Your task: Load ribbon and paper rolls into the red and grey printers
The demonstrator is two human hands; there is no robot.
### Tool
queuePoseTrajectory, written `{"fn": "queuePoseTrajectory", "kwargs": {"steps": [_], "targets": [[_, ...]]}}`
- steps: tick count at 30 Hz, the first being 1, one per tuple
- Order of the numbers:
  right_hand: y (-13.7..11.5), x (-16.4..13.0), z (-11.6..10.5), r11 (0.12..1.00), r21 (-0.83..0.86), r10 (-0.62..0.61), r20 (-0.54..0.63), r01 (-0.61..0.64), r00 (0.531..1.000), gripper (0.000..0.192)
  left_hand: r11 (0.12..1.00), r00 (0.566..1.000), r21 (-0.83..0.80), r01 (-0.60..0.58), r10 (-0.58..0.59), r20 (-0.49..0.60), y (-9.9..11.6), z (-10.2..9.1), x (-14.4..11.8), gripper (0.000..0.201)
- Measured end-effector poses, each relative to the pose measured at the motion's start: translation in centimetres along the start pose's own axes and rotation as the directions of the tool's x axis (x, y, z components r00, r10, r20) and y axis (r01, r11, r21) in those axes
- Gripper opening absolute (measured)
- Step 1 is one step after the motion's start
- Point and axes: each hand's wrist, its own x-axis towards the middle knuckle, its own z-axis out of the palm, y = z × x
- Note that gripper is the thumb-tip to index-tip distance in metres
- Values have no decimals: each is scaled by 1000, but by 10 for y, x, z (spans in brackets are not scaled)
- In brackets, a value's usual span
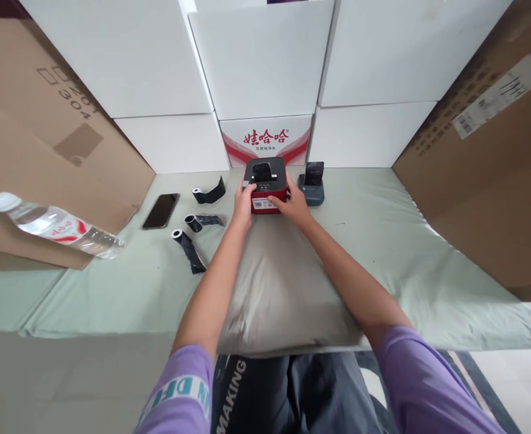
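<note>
1. Left hand and right hand grasp the red printer at the bench's far edge.
2. The soft cloth could let it tip against the grey printer just beside.

Both bare forearms extend forward from purple short sleeves and converge toward the midline. The left hand is cupped with its palm turned inward and fingers curled; the right hand mirrors it, palm inward, thumb forward. Both wrists are held nearly straight.
</note>
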Motion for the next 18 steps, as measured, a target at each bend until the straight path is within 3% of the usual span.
{"fn": "queuePoseTrajectory", "kwargs": {"steps": [4,7,10,12,16,18], "targets": [[23,29,10,997,-64,-42,-91,36,995,97,997,997,-59,41,-45,-59,-20,1,37,48],[37,30,14,998,-64,-17,-68,12,998,91,997,998,-52,66,-67,-23,-30,-5,43,56],[35,27,5,988,-156,1,-113,-19,994,83,1000,998,-14,20,-20,-52,-21,-9,39,67],[28,24,-10,954,-294,-23,-274,-61,961,72,996,991,25,-83,86,-105,-1,-7,32,68],[22,13,-40,805,-500,-64,-607,-318,792,66,946,934,64,-318,324,-152,65,8,3,33],[27,6,-48,754,-504,-35,-672,-421,740,72,854,836,83,-514,520,-172,103,15,-18,13]]}}
